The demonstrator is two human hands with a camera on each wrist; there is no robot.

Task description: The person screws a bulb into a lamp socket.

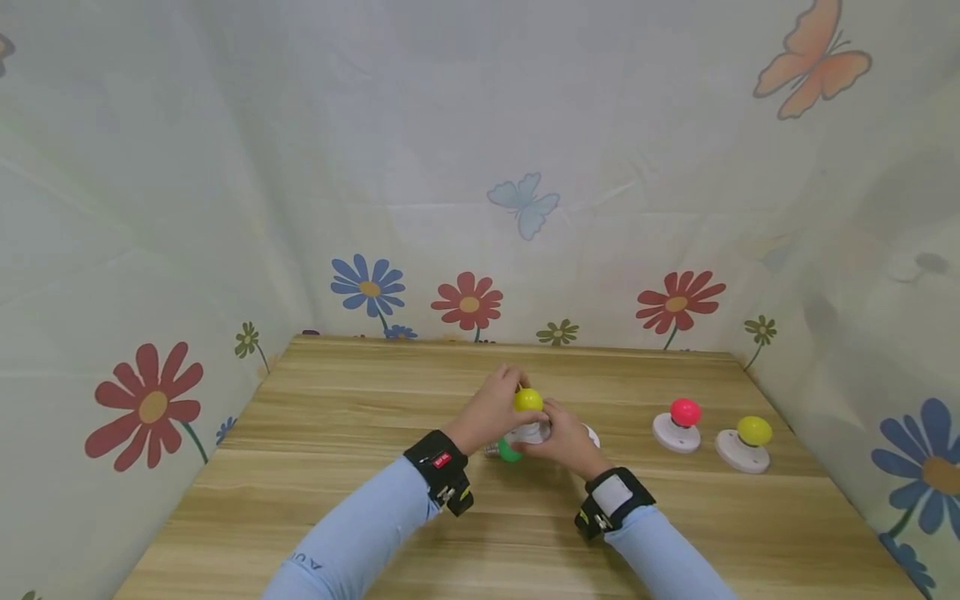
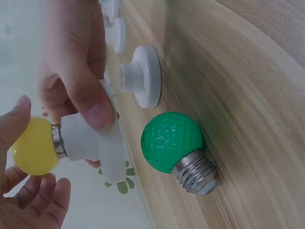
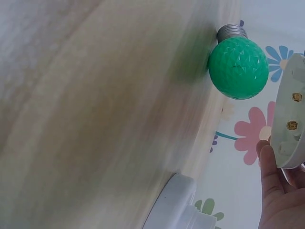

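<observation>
My left hand (image 1: pixel 489 410) has its thumb and fingers around a yellow light bulb (image 2: pixel 35 146). The bulb's metal base sits partly inside the neck of a white round lamp holder (image 2: pixel 111 148). That holder is gripped by my right hand (image 1: pixel 567 443), thumb on its flange, and is held above the table. In the right wrist view its hollow underside shows brass terminals. A green faceted bulb (image 2: pixel 171 140) lies on its side on the table below the hands, its screw base bare. Close by stands another white lamp holder (image 2: pixel 147 76) without a bulb, mostly hidden behind my right hand in the head view.
Toward the right of the wooden table (image 1: pixel 360 392) stand two white holders, one bearing a red bulb (image 1: pixel 685 412), the other a yellow bulb (image 1: pixel 754 430). A pale curtain (image 1: pixel 420 183) printed with flowers and butterflies surrounds the table's back and sides.
</observation>
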